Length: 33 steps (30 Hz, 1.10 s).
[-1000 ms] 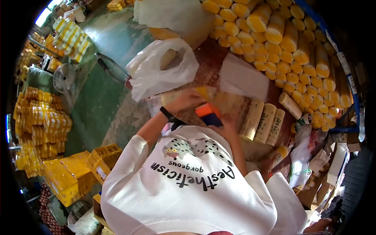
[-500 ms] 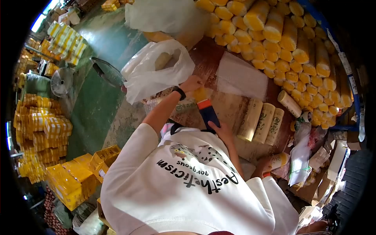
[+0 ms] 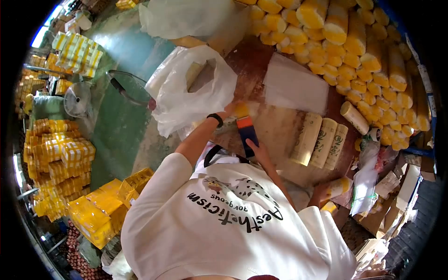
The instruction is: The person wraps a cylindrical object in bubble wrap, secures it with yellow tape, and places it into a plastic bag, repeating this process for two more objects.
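Note:
My left hand [image 3: 227,113], with a black band on its wrist, is closed at a small yellow piece [image 3: 241,110] that is smeared by motion. Just below it, my right hand [image 3: 258,148] grips the lower end of a flat dark blue box [image 3: 248,136] with an orange top. The box's orange end points at the yellow piece. Close beyond my left hand stands an open white plastic bag [image 3: 161,88] with a pale block-like thing inside. Several cream cylinders with green writing [image 3: 325,142] lie to the right of my right hand.
A white sheet [image 3: 296,86] lies ahead on the work surface. Yellow-ended rolls [image 3: 364,60] are piled high at far right. Another person's hand [image 3: 319,192] is by a wrapped cylinder [image 3: 339,186]. Yellow cartons [image 3: 95,217] stand at lower left, near a fan [image 3: 77,99].
The view has shifted slightly, so surrounding things appear displaced. My left hand and the yellow piece have moved a little. My right hand still holds the box. The bag's opening looks wider.

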Tool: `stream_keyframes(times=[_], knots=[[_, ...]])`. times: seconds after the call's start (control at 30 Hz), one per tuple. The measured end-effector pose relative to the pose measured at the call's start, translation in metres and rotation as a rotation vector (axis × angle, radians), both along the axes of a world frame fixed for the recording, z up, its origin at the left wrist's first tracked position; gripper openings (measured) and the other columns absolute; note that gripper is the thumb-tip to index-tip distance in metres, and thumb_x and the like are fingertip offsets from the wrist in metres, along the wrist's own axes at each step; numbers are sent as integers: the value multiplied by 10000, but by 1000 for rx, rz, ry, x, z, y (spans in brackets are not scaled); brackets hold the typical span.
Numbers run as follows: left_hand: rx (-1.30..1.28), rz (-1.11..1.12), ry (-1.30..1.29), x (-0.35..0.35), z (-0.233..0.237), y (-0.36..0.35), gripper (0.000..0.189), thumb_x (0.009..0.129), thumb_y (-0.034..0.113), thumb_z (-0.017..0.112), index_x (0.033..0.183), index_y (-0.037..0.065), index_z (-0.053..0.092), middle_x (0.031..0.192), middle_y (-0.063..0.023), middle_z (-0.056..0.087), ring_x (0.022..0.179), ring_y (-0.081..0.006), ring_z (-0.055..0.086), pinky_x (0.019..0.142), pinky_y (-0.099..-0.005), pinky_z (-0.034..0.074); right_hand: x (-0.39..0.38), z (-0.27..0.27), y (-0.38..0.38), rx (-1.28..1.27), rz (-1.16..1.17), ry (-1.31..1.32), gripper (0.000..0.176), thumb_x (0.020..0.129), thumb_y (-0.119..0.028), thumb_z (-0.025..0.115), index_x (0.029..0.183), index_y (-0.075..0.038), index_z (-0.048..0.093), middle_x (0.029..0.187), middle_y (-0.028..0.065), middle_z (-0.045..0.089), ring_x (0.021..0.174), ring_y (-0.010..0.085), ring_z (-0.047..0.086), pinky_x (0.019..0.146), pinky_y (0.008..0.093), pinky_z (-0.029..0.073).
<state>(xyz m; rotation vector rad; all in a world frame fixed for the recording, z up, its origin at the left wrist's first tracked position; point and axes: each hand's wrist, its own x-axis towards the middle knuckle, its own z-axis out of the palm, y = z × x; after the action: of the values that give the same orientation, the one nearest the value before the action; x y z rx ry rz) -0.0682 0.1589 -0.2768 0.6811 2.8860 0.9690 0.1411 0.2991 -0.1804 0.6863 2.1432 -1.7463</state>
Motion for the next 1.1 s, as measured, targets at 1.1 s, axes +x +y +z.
stream_keyframes(times=[1.1], knots=[[-479,-585,-218,32,97,-39,974,667,594,664,1362,-10,347,1296,-269,458,1155,-413,482,971,-473,397,18,-24,-11,418,-127,127,604,760,-551,656,731,53,646,623,174,616,612,278,631,576,405,452]])
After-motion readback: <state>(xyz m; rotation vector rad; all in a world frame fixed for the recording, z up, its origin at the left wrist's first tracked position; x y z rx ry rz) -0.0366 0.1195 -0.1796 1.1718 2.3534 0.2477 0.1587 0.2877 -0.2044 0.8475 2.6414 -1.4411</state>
